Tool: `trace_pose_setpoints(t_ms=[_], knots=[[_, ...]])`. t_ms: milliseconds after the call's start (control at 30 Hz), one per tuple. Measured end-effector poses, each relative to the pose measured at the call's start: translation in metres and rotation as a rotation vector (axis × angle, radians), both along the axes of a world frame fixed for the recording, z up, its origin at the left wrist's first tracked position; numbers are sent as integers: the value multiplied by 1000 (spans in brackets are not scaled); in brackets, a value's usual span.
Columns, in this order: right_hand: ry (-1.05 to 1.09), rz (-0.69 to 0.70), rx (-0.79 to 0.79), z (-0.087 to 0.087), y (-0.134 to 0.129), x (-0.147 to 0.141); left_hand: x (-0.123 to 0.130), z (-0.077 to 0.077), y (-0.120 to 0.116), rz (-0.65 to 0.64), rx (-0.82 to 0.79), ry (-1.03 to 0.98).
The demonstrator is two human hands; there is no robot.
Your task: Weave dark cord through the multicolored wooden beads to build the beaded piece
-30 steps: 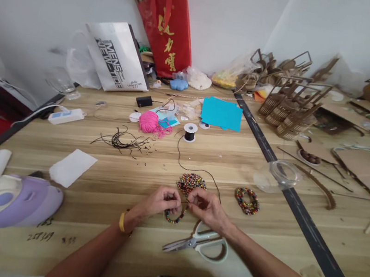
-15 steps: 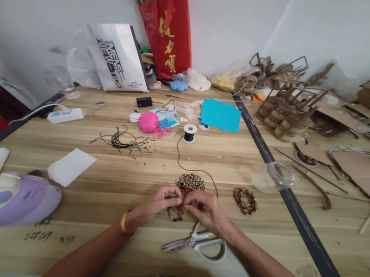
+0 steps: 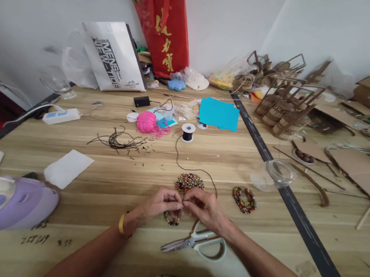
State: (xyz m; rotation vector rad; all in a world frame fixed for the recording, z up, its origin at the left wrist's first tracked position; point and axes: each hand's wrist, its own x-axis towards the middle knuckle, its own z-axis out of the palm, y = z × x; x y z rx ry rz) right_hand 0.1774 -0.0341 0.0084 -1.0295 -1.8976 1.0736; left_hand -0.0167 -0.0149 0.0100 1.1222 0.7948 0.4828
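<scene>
My left hand and my right hand meet fingertip to fingertip over the table, both pinched closed. From between them hangs a small loop of colourful beads, a beaded bracelet, under my left fingers. The part of its string at my fingertips is too fine to make out. Just beyond my hands lies a heap of multicoloured beads. Scissors with pale handles rest below my right hand, blades pointing left. To the right sits a coil of finished bead strands.
A black cord runs from a spool towards my right hand. Cut black cord pieces, pink yarn and blue sheets lie farther back. A purple appliance stands left; a clear plastic container lies right.
My fingertips stay together, while the bead loop has shifted slightly left and hangs lower beneath my left fingers. The whole view has moved a little.
</scene>
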Motion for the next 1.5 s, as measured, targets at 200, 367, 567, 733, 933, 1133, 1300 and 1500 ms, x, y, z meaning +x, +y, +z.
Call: trace_pose_setpoints(t_ms=[200,367,567,733,933,1133,1300,1500], knots=[[10,4,-160,6,-3,-3,0,0,-1,-35,24,47],[31,19,-215,6,-1,-2,0,-2,0,-53,49,69],[171,67,-413,8,3,-1,2,-1,1,-4,105,68],[207,72,-497,12,7,3,3,0,0,43,117,94],[196,165,-535,14,9,7,2,-2,0,96,132,96],[150,184,-506,11,9,9,2,-1,0,99,109,98],[137,137,-506,9,6,6,4,-1,-1,94,102,105],[90,82,-372,1,3,0,6,-2,-2,91,97,83]])
